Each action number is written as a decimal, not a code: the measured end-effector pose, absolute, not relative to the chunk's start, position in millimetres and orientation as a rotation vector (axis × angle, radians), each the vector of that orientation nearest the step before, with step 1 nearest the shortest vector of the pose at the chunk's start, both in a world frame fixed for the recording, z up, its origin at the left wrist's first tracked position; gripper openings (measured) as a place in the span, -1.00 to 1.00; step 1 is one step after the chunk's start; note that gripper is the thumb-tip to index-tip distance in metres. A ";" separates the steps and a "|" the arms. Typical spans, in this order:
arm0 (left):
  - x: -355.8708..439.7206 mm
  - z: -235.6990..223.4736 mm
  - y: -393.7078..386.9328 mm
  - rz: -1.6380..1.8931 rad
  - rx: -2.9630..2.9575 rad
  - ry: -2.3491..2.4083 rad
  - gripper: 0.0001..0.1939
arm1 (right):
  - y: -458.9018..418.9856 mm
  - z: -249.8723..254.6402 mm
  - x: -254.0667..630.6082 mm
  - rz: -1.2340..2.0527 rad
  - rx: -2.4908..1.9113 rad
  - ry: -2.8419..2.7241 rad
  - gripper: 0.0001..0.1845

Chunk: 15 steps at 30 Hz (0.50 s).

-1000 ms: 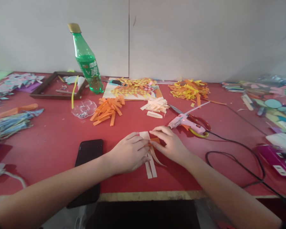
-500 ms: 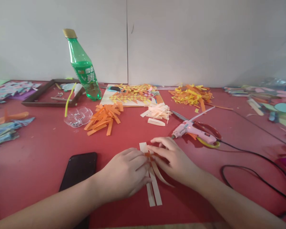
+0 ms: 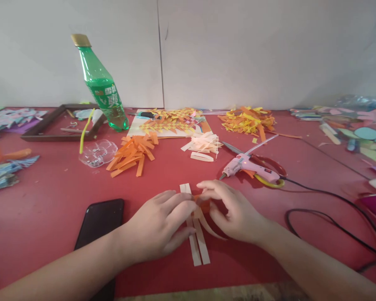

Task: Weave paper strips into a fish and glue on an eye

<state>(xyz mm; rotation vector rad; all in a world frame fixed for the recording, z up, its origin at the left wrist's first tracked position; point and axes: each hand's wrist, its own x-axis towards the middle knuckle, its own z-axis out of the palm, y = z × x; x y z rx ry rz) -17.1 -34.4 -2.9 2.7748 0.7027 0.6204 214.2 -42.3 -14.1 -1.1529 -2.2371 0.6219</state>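
Cream paper strips [image 3: 202, 246] lie lengthwise on the red table in front of me, one of them curling off to the right. An orange paper strip [image 3: 204, 205] crosses them near their upper part. My left hand [image 3: 166, 221] rests over the cream strips from the left, its fingertips holding them down at the crossing. From the right, my right hand [image 3: 232, 209] has its bent fingers closed around the orange strip's right part. My fingers partly hide the crossing.
Beyond my hands lie an orange strip pile [image 3: 133, 154], a cream strip pile [image 3: 203, 144] and a pink glue gun [image 3: 250, 166] over scissors. Its black cable [image 3: 326, 194] runs right. A phone [image 3: 100, 219] lies by my left arm. A green bottle [image 3: 105, 92] stands behind.
My right fingers have drawn in and bent around the orange strip, which now shows more on the right. My left hand stays on the cream strips. The view has shifted slightly.
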 end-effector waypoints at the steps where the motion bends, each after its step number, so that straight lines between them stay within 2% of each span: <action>1: -17.1 -3.2 -34.3 0.608 2.804 0.674 -0.73 | -42.0 -13.3 214.7 0.614 -1.147 -2.246 -0.44; 4: -16.7 -3.7 -34.2 0.592 2.898 0.618 -0.70 | -39.5 -7.9 216.8 0.509 -1.154 -2.241 -0.61; 8: -16.3 -5.4 -34.5 0.590 2.934 0.581 -0.72 | -31.3 6.7 233.0 0.173 -1.330 -2.100 -0.82; 15: -17.9 -5.7 -35.0 0.476 2.938 0.583 -0.64 | -12.3 26.0 309.8 -0.126 -2.149 -2.082 -0.77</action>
